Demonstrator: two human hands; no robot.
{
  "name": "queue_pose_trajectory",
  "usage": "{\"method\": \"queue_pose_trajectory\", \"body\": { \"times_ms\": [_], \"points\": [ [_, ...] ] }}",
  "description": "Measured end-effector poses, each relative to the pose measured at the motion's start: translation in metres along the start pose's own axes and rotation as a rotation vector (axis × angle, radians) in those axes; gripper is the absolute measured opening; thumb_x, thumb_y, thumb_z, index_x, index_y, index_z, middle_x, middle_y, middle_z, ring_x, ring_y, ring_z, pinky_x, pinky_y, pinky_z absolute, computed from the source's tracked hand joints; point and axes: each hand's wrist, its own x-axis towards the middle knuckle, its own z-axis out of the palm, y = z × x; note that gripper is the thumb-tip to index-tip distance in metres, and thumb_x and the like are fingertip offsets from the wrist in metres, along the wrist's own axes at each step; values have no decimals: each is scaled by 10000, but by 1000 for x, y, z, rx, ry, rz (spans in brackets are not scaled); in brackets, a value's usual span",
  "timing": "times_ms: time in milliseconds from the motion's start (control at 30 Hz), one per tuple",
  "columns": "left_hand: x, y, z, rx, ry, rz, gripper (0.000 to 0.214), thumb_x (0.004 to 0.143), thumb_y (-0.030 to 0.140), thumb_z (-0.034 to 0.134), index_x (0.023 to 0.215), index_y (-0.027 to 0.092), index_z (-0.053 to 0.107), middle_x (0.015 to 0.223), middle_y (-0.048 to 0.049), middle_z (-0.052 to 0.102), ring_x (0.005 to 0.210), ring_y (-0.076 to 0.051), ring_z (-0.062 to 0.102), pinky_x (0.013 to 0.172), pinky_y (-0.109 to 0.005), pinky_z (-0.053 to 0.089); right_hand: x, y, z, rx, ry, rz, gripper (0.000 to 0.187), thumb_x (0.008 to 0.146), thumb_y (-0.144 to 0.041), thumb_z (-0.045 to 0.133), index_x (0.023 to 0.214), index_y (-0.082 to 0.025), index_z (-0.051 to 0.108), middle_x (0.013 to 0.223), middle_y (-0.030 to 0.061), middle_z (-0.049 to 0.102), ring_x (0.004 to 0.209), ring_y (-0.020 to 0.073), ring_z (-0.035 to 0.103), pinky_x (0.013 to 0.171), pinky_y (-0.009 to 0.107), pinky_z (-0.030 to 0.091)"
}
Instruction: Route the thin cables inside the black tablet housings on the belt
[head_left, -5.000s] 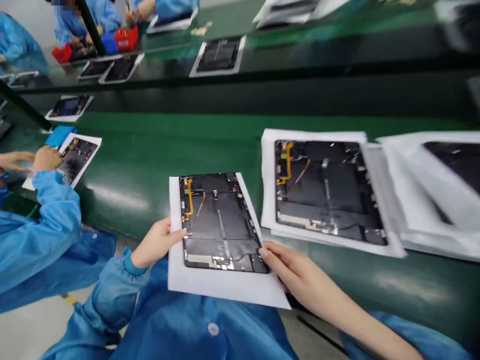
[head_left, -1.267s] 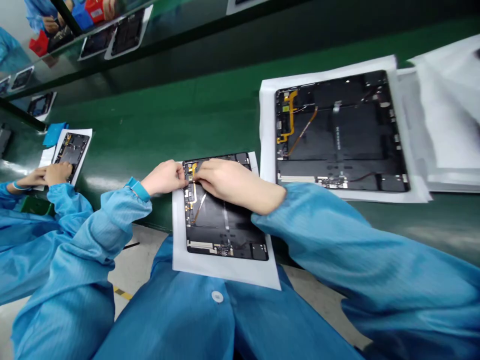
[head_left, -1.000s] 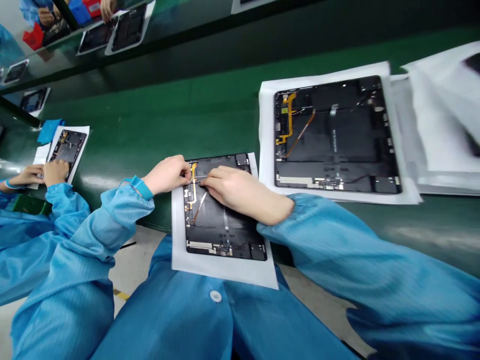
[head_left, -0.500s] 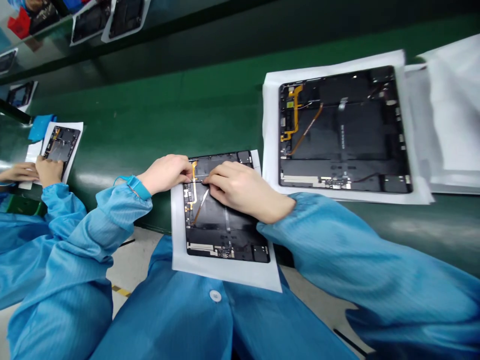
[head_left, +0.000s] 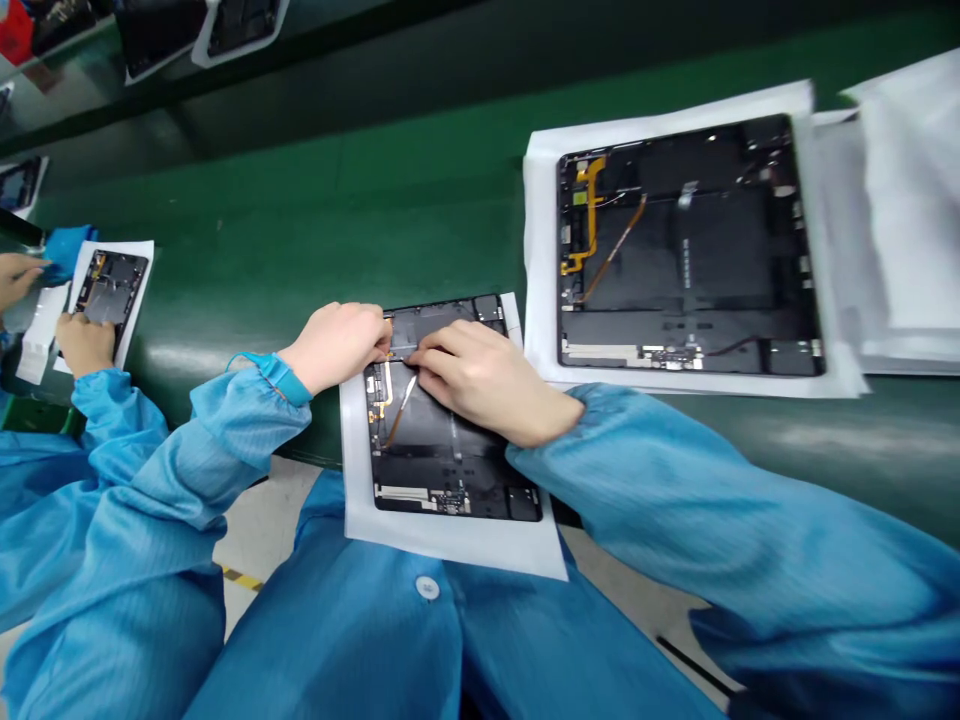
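Observation:
An opened tablet [head_left: 442,460] with its black insides up lies on a white sheet [head_left: 450,540] that overhangs the belt's near edge above my lap. My left hand [head_left: 337,342] rests on its upper left corner, fingers curled against the orange flex cable [head_left: 384,385]. My right hand [head_left: 480,375] reaches across the upper part, its fingertips pinched together at a small piece near the cable's top. The fingertips of both hands meet there. What they pinch is too small to make out.
A second opened tablet [head_left: 682,250] on white paper lies on the green belt [head_left: 315,220] to the right, with more white sheets [head_left: 900,200] beyond it. At the left a co-worker's hands [head_left: 79,340] work on another tablet [head_left: 109,285]. More tablets lie on the far lane.
Five seconds ago both hands held the sheet's edges; since then they have moved to the tablet's upper left corner. Over the last second they stay there, shifting only slightly.

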Motion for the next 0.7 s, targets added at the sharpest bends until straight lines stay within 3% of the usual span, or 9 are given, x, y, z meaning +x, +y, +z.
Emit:
{"method": "queue_pose_trajectory", "body": {
  "times_ms": [233,700],
  "points": [
    [6,-5,14,-180,54,102,145,910,116,626,867,162,756,920,-56,723,877,-182,663,804,-293,478,-1,1,3,24,6,26,266,1006,-189,522,958,-158,781,909,117,714,853,250,577,775,384,490],
    [12,-3,13,-181,47,97,161,927,150,609,896,189,763,946,-39,757,872,-169,675,769,-273,476,-2,1,-3,56,-37,41,325,1021,-190,478,951,-159,794,936,132,697,870,256,548,803,401,494]
  ]
}}
